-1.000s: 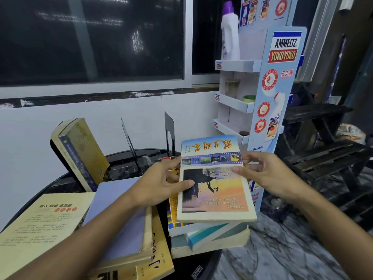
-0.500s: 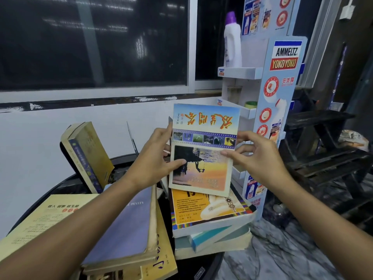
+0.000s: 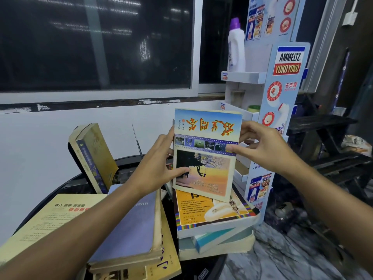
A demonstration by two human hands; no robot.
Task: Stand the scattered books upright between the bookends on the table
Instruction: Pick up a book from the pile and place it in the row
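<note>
Head view: both hands, left hand (image 3: 159,168) and right hand (image 3: 264,146), grip the sunset-cover book (image 3: 205,152) by its edges, upright above the flat book stack (image 3: 212,217). Carry step, I'd say; next it needs steering back to the bookend (image 3: 137,141) on the counter (image 3: 66,186).

This looks like a small shop or storeroom corner: a cardboard Ammeltz Yoko Yoko display stand (image 3: 282,102) with product shelves stands beside a dark window (image 3: 96,43) and a cluttered round table (image 3: 66,184).
</note>
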